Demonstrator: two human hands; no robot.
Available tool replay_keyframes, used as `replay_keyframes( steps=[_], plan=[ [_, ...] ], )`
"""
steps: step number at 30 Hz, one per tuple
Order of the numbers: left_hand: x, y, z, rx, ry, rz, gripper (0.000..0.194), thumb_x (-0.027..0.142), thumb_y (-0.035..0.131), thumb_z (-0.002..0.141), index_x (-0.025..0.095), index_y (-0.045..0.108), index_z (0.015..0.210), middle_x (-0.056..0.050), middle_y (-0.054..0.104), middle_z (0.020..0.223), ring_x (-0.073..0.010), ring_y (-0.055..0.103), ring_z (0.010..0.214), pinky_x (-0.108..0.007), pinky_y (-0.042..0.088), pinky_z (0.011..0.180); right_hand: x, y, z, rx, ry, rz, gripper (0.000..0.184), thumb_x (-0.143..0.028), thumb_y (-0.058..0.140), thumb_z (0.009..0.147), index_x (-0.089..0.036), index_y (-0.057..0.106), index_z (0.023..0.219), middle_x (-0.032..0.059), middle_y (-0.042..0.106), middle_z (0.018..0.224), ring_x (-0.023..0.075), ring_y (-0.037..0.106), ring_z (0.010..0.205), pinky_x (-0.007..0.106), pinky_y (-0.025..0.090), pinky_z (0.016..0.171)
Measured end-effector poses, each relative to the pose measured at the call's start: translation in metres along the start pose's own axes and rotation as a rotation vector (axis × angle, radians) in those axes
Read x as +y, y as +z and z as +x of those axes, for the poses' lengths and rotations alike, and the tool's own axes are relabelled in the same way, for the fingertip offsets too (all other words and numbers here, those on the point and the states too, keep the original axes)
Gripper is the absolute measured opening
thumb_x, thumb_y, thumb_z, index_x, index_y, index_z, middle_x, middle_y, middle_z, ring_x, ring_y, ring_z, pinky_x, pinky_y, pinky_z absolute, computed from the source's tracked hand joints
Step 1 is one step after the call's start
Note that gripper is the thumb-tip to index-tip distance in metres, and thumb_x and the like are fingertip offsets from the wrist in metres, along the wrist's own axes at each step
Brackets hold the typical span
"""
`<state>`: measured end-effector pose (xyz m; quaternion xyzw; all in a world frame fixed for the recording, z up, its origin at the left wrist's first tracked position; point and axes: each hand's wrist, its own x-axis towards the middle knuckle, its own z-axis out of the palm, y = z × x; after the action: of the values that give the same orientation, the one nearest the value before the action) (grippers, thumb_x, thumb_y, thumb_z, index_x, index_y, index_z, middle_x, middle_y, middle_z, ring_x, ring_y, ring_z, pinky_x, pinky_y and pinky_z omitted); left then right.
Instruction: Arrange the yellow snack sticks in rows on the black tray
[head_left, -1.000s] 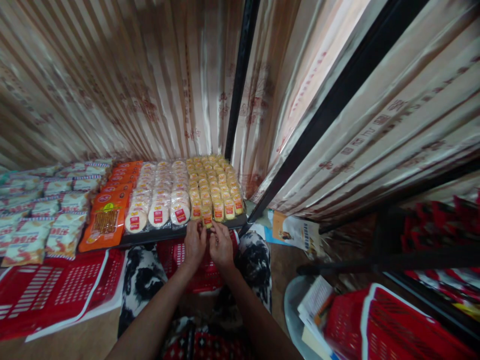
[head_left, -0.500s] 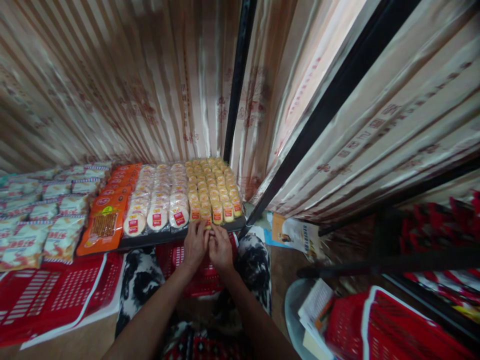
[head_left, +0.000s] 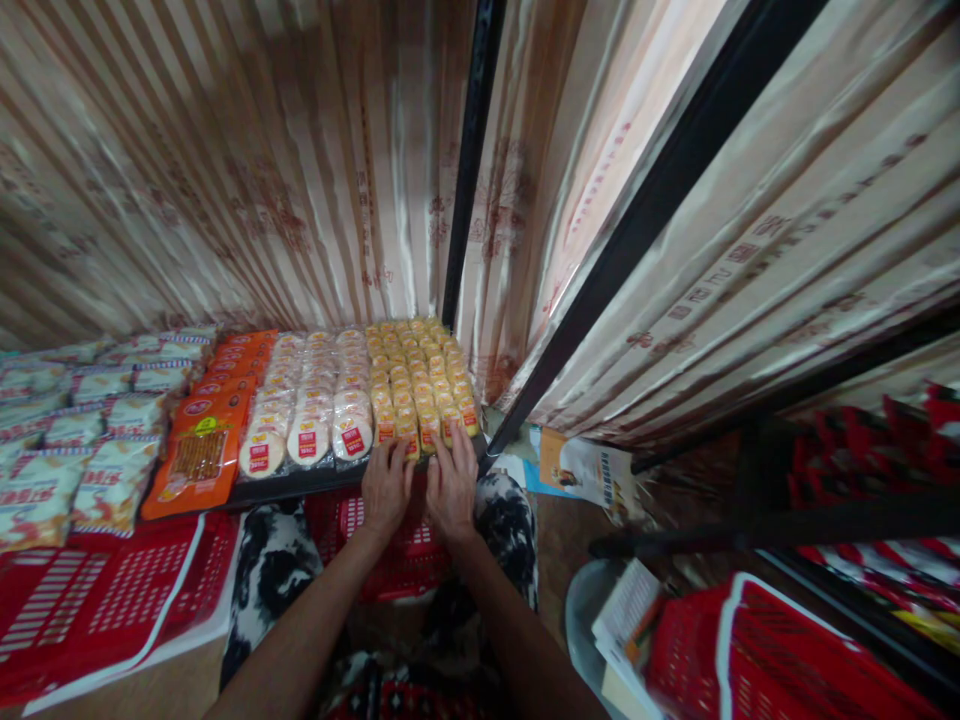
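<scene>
Rows of small yellow wrapped snack packets (head_left: pixel 420 372) with red labels fill the right end of the shelf. At their front edge my left hand (head_left: pixel 386 490) rests its stretched fingertips against the front packets, with nothing gripped. Beside it, my right hand (head_left: pixel 452 495) has its fingers spread, touching packets farther right. Left of the yellow packets stand rows of round white crackers (head_left: pixel 306 440) in clear wrap. Orange snack bags (head_left: pixel 202 440) come after those, then white and blue snack bags (head_left: pixel 116 480).
Red baskets stand under the shelf (head_left: pixel 105 590) and at lower right (head_left: pixel 795 650), near a grey tub (head_left: pixel 581 610) with papers. A black post (head_left: pixel 585 290) slants down by the shelf's right end. Printed curtains (head_left: pixel 315 180) hang behind. Red packets (head_left: pixel 847 450) fill a right-hand rack.
My hands have moved apart. The right hand has shifted right and its fingers, bunched together before, are now spread over the front packets. The view has shifted slightly.
</scene>
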<state>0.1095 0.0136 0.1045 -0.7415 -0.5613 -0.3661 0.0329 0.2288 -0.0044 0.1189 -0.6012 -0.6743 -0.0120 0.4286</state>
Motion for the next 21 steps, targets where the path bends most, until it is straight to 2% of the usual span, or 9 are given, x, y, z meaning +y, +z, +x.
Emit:
replay_keyframes(
  steps=[4,9,13,21],
  plan=[
    [0.001,-0.003,0.002,0.023,0.039,0.048,0.032,0.023,0.047,0.084,0.017,0.053,0.115,-0.013,0.057,0.108,-0.0239,0.052,0.106,-0.041,0.046,0.09,0.005,0.004,0.013,-0.013,0.027,-0.11,0.042,-0.022,0.033,0.091,-0.016,0.045,0.13,0.0135,0.025,0.147,0.0266,0.013,0.137,0.051,0.026,0.104],
    [-0.001,-0.003,0.002,0.057,0.091,0.098,0.035,0.02,0.05,0.082,0.017,0.052,0.117,-0.017,0.046,0.13,-0.0288,0.036,0.127,-0.047,0.038,0.098,0.008,0.01,0.027,-0.009,0.049,-0.195,0.042,-0.025,0.036,0.091,-0.014,0.045,0.131,0.0152,0.022,0.148,0.0288,0.008,0.138,0.052,0.021,0.105],
    [-0.004,-0.001,0.002,0.071,0.107,0.091,0.035,0.019,0.052,0.081,0.017,0.052,0.117,-0.016,0.048,0.128,-0.0282,0.034,0.127,-0.047,0.037,0.098,0.011,0.015,0.035,-0.007,0.065,-0.238,0.044,-0.031,0.039,0.09,-0.016,0.044,0.131,0.0148,0.023,0.147,0.0299,0.008,0.137,0.052,0.019,0.105],
    [-0.005,0.001,0.002,0.07,0.107,0.095,0.038,0.02,0.053,0.081,0.018,0.051,0.118,-0.015,0.049,0.127,-0.0286,0.033,0.128,-0.049,0.035,0.1,0.022,0.021,0.042,0.009,0.069,-0.249,0.056,-0.042,0.049,0.084,-0.018,0.04,0.134,0.0148,0.015,0.149,0.0349,0.009,0.135,0.057,0.02,0.102]
  ],
)
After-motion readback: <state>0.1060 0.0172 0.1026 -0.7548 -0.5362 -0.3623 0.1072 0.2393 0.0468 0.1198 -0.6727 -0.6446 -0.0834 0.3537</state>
